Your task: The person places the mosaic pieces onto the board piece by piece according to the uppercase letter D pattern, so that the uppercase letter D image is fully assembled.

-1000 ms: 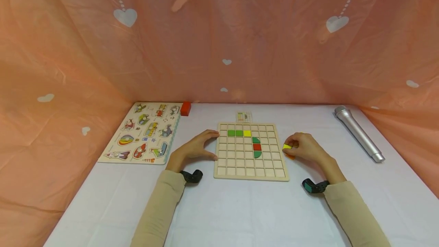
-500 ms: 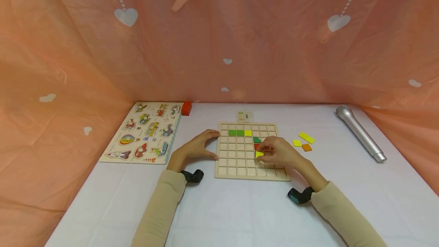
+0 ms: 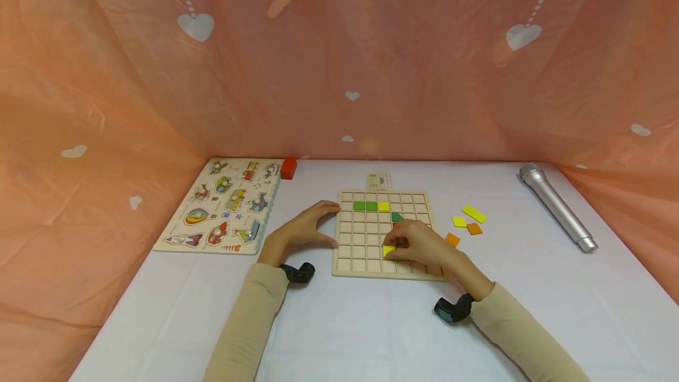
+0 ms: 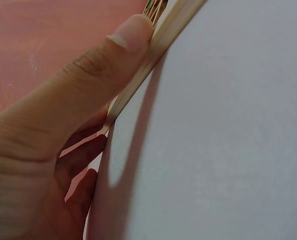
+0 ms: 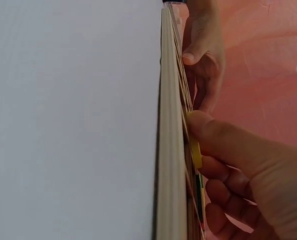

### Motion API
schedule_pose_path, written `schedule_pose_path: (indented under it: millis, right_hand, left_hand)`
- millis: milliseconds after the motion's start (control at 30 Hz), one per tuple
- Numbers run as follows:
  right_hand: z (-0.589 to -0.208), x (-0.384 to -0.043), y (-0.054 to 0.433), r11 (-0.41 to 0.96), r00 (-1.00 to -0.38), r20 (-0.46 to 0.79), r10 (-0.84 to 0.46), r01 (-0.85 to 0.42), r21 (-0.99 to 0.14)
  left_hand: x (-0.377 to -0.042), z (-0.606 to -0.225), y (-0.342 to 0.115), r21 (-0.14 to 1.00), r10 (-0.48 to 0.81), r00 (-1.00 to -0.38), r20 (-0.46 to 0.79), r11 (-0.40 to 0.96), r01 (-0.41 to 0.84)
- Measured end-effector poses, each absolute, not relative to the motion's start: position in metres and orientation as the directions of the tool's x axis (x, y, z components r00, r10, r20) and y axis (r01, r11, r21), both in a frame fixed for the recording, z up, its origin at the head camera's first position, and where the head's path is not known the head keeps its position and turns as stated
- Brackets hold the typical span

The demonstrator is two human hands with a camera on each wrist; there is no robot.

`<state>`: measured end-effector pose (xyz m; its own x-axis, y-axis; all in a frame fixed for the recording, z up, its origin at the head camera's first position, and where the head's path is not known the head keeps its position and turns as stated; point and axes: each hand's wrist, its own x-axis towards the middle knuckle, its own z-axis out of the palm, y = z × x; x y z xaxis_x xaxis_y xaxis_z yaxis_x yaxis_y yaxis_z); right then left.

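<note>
A wooden grid board (image 3: 350,273) lies on the table, with green tiles (image 3: 365,206), a yellow tile (image 3: 384,206) and a green quarter-round piece (image 3: 396,216) in its cells. At its left edge my left hand (image 3: 302,230) rests with thumb and fingers spread apart; the thumb (image 4: 131,37) touches the wooden side in the left wrist view. Over the lower middle cells, my right hand (image 3: 421,244) pinches a yellow square tile (image 3: 389,250) between thumb and fingers. In the right wrist view this tile (image 5: 195,145) stands tilted at the board's surface. The right hand covers most of the red tile (image 3: 395,225).
Right of the board lie loose yellow tiles (image 3: 474,213) and orange tiles (image 3: 474,229). A small pattern card (image 3: 378,180) lies behind it. At left are a picture puzzle board (image 3: 223,205) and a red block (image 3: 289,168); a silver microphone (image 3: 557,208) lies far right.
My right hand has moved left from the loose tiles onto the board, carrying the yellow tile, then a little further left and nearer me. The left hand has stayed at the board's edge.
</note>
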<state>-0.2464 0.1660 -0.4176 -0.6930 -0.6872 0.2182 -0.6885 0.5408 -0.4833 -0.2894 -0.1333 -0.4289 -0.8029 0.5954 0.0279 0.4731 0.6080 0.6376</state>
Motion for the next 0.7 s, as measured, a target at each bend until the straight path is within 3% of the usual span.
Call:
schedule_pose_path:
  millis: [433, 700]
  right_hand:
    - [-0.4184, -0.2452, 0.1678, 0.48, -0.642, 0.239, -0.729, -0.727, -0.49]
    - [-0.4166, -0.2444, 0.1688, 0.496, -0.656, 0.247, -0.713, -0.721, -0.484]
  left_hand:
    - [-0.2887, -0.4273, -0.1329, 0.638, 0.594, -0.804, 0.027, 0.609, 0.471]
    - [-0.2888, -0.4278, -0.133, 0.64, 0.596, -0.802, 0.031, 0.605, 0.474]
